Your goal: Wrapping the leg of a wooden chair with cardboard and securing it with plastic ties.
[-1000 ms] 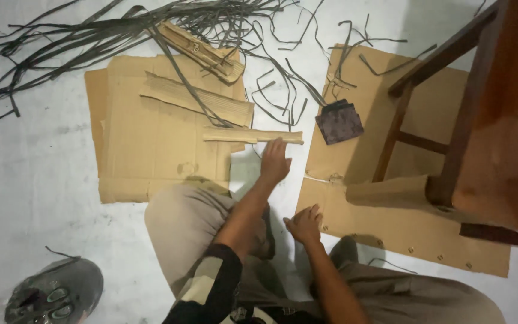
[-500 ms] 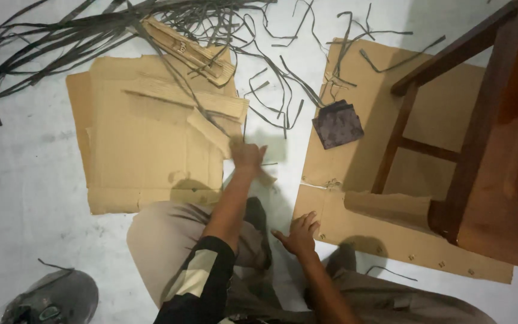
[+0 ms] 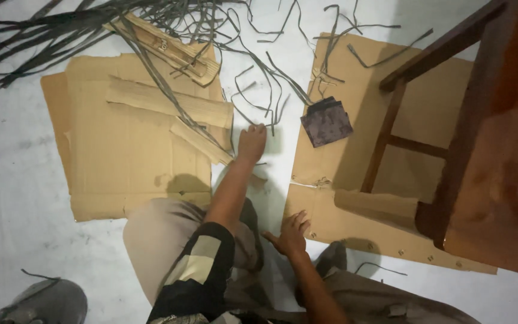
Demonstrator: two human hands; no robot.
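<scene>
My left hand stretches forward, fingers curled onto the narrow tan cardboard strip at nine o'clock; my right hand rests splayed, empty.

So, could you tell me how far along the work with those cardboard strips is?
Two strips already lie on the flat cardboard sheet. The left hand rests at the end of a third strip; the right hand is spread on the floor. The dark strands lie loose beyond.

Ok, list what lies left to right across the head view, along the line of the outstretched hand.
Large cardboard sheet → short cardboard strip → left hand → dark square piece → wooden chair leg.
</scene>
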